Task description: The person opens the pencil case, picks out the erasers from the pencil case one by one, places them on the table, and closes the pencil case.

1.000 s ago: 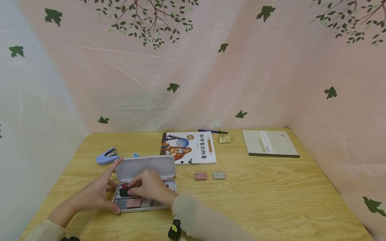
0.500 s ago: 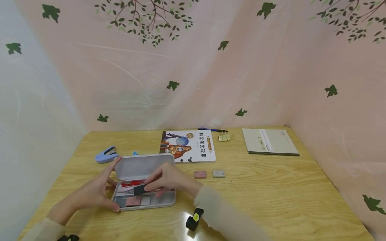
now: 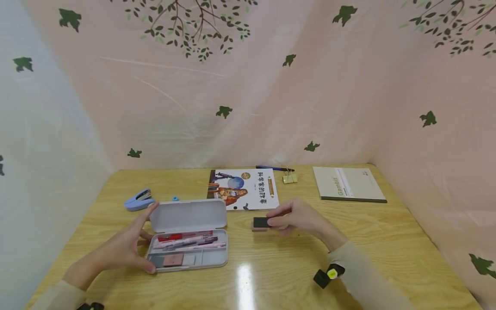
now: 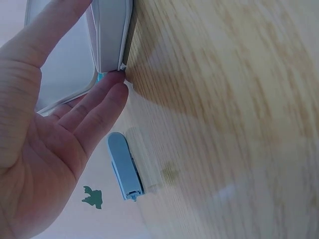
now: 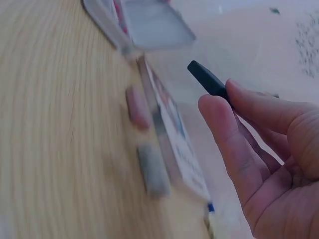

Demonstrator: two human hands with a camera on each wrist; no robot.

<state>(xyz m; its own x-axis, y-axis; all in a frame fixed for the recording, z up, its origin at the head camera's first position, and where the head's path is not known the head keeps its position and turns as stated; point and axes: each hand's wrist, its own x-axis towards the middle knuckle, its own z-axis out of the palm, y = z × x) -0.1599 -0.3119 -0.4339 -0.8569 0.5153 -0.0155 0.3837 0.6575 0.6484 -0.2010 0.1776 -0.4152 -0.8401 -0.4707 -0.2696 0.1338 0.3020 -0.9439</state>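
Note:
An open white pencil case (image 3: pixel 214 258) lies at the left of the table, its lid tipped back. Pens (image 3: pixel 184 243) fill its rear compartment; grey, pink (image 3: pixel 173 260) and white erasers sit in the front one. My left hand (image 3: pixel 118 252) spreads around the case's left end, fingers fairly straight, thumb at the front corner, index finger at the lid. My right hand (image 3: pixel 300 218) pinches a black eraser (image 3: pixel 261 222) between thumb and fingers, above the table. Below it lies a pink eraser (image 5: pixel 137 107), with a grey eraser (image 5: pixel 153 169) alongside, hidden by the hand in the head view.
A blue stapler (image 3: pixel 139 200) lies behind my left hand, beside a small blue object (image 3: pixel 175 198). Behind the erasers are a picture book (image 3: pixel 248 189), a pen (image 3: pixel 273 168) and a gold binder clip (image 3: pixel 289 178). A notebook (image 3: pixel 348 184) lies at the back right.
My right hand has lifted the black eraser out of the pencil case and carried it right, over the loose erasers on the table. The left hand has stayed at the case.

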